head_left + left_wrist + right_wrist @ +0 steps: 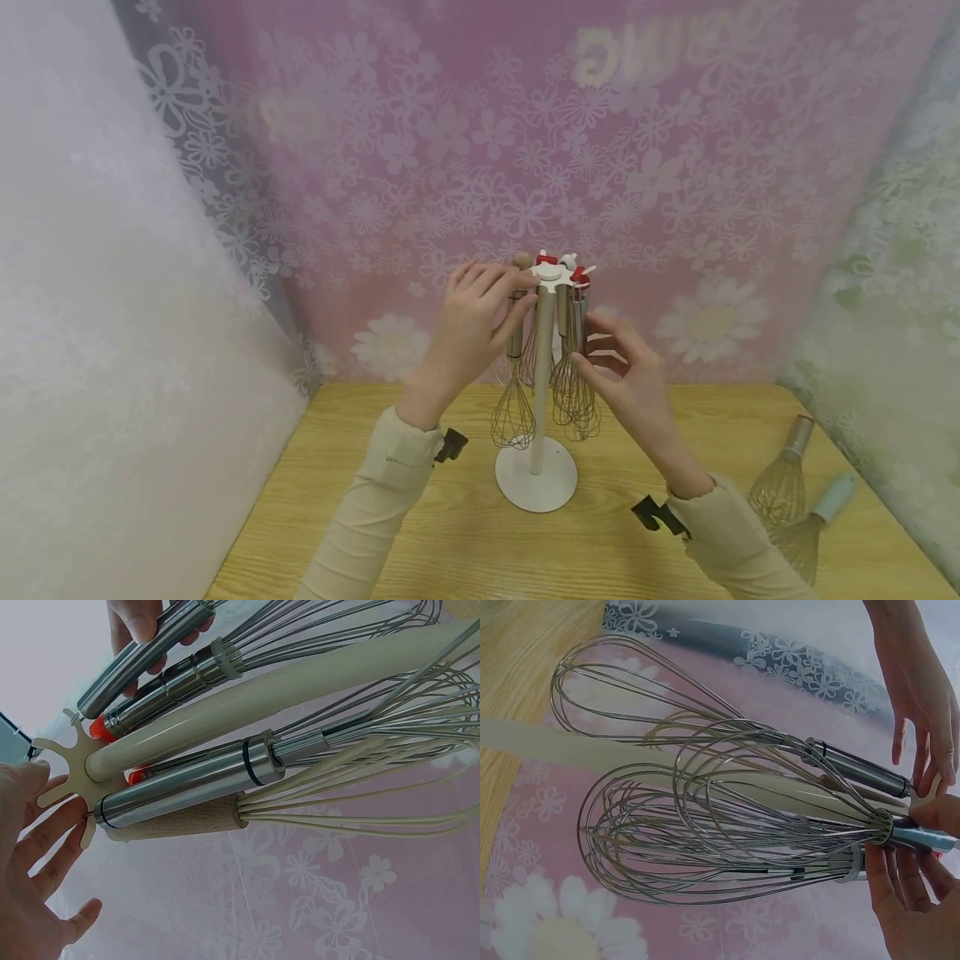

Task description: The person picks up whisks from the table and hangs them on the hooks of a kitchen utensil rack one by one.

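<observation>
A cream whisk stand [538, 483] has a round base, an upright pole and a pronged top plate [75, 761]. Several whisks hang from it. My left hand [476, 317] pinches the plate's edge, its thumb below and its fingers on the other side. Close to it hang a steel-handled whisk [187, 786] and a wooden-handled whisk [187, 819]. With my right hand [630, 379] I grip the handle of another steel whisk [146, 660] near the plate. Behind that handle hangs a ringed steel whisk with a red end [172, 682]. The right fingertips are partly hidden behind the gripped handle.
On the table's right side lie a steel whisk with a red end [780, 483] and a whisk with a pale blue-green handle [834, 498]. The wood-grain table [360, 492] is bounded by flowered cloth walls [480, 167] at the back and sides.
</observation>
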A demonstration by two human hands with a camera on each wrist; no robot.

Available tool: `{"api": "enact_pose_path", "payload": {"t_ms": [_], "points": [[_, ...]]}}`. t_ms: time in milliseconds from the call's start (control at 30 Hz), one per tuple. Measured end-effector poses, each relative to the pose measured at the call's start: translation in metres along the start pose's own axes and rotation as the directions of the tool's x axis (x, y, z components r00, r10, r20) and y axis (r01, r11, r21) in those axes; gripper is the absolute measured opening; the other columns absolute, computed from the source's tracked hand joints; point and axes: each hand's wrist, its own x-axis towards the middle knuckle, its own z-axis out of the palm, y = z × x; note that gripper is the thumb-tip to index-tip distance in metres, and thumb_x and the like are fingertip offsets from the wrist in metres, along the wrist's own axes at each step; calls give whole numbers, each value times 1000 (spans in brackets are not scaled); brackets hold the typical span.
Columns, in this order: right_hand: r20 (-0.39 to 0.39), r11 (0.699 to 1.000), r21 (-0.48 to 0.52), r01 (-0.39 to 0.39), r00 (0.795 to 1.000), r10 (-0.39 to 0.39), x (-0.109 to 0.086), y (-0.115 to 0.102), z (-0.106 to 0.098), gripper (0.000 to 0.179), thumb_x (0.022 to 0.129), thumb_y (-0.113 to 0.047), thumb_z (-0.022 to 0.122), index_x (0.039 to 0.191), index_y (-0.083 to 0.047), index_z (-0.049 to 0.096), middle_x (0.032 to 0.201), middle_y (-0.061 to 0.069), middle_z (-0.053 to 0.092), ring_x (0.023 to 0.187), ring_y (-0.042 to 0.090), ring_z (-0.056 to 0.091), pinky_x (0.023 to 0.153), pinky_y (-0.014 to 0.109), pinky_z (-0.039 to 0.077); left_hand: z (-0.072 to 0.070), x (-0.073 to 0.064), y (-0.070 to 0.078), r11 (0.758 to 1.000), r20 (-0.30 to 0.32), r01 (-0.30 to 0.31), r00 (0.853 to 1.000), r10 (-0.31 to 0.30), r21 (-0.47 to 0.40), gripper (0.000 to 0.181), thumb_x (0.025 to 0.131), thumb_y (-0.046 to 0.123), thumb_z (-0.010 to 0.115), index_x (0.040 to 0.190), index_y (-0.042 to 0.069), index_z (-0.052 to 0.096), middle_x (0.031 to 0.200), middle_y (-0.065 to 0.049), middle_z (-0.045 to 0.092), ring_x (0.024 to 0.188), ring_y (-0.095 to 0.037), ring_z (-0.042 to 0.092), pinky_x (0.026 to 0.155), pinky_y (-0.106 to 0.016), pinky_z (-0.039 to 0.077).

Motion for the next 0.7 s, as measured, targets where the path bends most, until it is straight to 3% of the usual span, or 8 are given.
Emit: {"api": "enact_pose_path", "payload": {"t_ms": [200,700], "points": [[-14,1000,-8,-1,1000,1,-1,3,1,52,85,12,74,135,2,60,120,11,62,95,3,63,83,16,55,0,0,-1,1000,-3,0,1000,0,0,19,101,24,65,116,13,71,111,-3,71,107,-23,62,114,-48,35],[-25,998,-37,51,998,-52,0,6,2,49,83,11,77,129,3,62,115,16,65,91,4,64,80,17,56,2,1,2,1000,-20,6,1000,-6,7,18,101,25,65,113,13,71,109,-3,71,106,-23,62,110,-46,38]]}}
